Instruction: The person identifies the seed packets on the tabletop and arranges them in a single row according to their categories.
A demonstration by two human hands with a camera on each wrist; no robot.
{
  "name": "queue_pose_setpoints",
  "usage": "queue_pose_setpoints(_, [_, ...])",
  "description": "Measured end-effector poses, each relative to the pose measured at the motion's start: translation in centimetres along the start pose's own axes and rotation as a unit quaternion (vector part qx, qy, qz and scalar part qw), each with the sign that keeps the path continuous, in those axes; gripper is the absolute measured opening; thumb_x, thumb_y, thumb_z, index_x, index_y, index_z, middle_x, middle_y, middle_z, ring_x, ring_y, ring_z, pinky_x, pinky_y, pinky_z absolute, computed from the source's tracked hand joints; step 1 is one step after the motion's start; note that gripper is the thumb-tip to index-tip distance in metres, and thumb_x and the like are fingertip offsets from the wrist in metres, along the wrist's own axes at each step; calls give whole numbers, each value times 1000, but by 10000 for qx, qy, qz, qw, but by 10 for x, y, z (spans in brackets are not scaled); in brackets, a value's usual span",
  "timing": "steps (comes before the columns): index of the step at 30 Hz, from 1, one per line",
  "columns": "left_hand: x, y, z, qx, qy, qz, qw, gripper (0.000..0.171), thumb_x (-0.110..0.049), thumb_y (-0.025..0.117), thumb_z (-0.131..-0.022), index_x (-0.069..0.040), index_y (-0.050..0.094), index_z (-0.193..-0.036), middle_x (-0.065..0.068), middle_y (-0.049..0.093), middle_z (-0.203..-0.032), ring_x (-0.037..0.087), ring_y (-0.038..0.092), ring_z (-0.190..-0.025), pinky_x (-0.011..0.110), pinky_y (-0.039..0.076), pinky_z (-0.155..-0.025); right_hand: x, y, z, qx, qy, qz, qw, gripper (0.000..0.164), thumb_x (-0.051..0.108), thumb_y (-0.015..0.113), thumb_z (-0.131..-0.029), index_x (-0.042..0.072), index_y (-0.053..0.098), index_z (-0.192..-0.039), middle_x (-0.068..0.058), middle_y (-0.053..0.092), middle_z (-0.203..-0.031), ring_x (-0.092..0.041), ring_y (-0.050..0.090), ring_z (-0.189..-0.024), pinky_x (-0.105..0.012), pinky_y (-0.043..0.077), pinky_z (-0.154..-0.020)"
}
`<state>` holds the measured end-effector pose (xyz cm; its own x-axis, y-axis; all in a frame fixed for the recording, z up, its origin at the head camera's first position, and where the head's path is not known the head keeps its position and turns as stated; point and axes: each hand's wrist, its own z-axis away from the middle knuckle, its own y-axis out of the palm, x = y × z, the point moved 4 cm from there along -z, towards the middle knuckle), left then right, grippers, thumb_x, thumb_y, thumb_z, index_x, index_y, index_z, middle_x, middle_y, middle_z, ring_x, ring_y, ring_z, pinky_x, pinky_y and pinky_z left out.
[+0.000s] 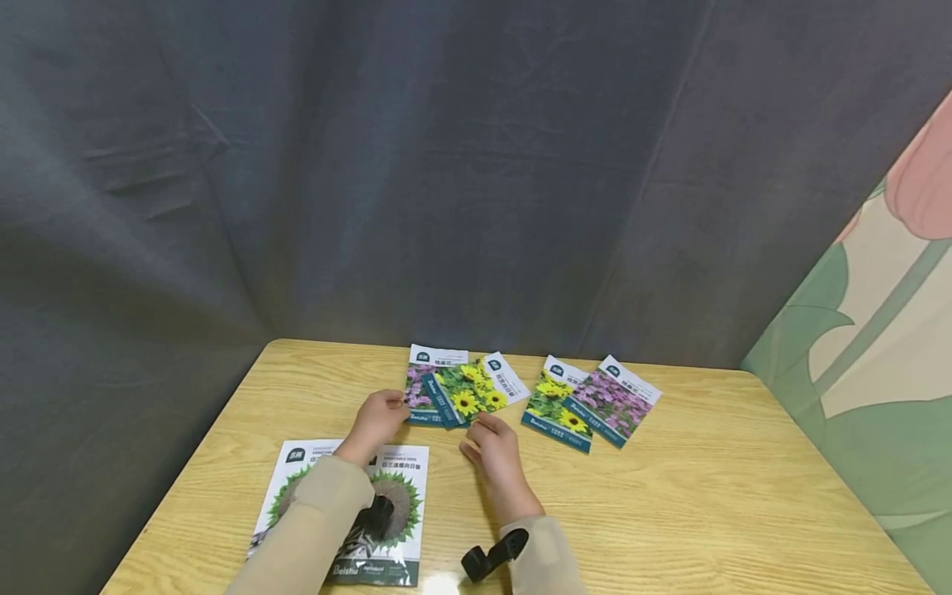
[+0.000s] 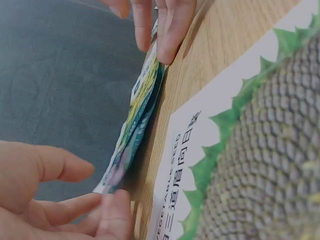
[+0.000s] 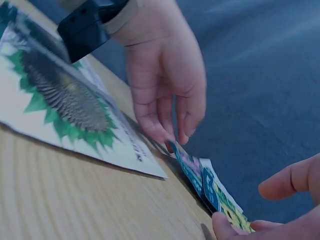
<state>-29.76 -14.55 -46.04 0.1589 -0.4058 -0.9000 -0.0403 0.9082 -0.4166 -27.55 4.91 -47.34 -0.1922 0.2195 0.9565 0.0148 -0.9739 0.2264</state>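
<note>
My left hand (image 1: 378,420) is at the left edge of a seed packet with purple flowers (image 1: 418,387), its fingertips at the edge. A seed packet with yellow flowers (image 1: 476,390) overlaps that one at a slant. At its lower edge my right hand (image 1: 494,450) touches with a fingertip, while another digit stands apart from the packet in the right wrist view. Beneath my left forearm lie large sunflower seed packets (image 1: 405,521), partly hidden by the sleeve.
To the right lie another yellow-flower packet (image 1: 554,405) and another purple-flower packet (image 1: 613,401), overlapping. A dark curtain (image 1: 476,182) hangs behind the wooden table (image 1: 706,479). A printed floral cloth (image 1: 885,330) hangs on the right.
</note>
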Motion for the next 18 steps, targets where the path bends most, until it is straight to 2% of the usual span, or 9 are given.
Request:
queue_pose_setpoints(4, [1, -1, -3, -219, -25, 459, 9987, 44, -1, 51, -99, 11, 49, -141, 33, 58, -130, 36, 65, -106, 39, 58, -82, -1, -4, -1, 127, 188, -519, 9984, 57, -2, 45, -100, -19, 25, -149, -38, 32, -148, -40, 45, -131, -41, 50, -104])
queue_pose_setpoints(8, [-2, -1, -2, -340, -49, 1221, 9919, 45, 3, 50, -99, 10, 46, -143, 33, 54, -127, 31, 67, -93, 35, 61, -80, -3, -3, -1, 238, 383, -979, 9942, 56, -3, 42, -101, -19, 22, -150, -37, 33, -148, -38, 45, -132, -44, 44, -110])
queue_pose_setpoints(10, [-3, -1, 0, -361, -38, 1576, 9868, 46, 4, 48, -99, 11, 45, -144, 33, 51, -129, 34, 68, -95, 35, 61, -84, -4, -2, -1, 304, 487, -1129, 9919, 55, -3, 39, -102, -19, 21, -151, -38, 31, -149, -39, 44, -134, -46, 41, -113])
queue_pose_setpoints(13, [-6, -2, 6, -324, -17, 1952, 9802, 48, 2, 47, -100, 9, 42, -147, 32, 47, -133, 39, 64, -108, 37, 58, -91, -5, 0, 1, 360, 601, -1222, 9900, 54, -5, 39, -100, -20, 23, -150, -40, 32, -148, -40, 47, -132, -45, 42, -112])
queue_pose_setpoints(18, [-11, -9, 20, -267, 88, 2244, 9741, 51, 0, 46, -100, 6, 39, -151, 28, 41, -135, 42, 57, -119, 37, 55, -98, -6, 1, 2, 447, 678, -1374, 9872, 50, -10, 38, -97, -24, 30, -144, -41, 40, -140, -33, 60, -116, -39, 46, -109])
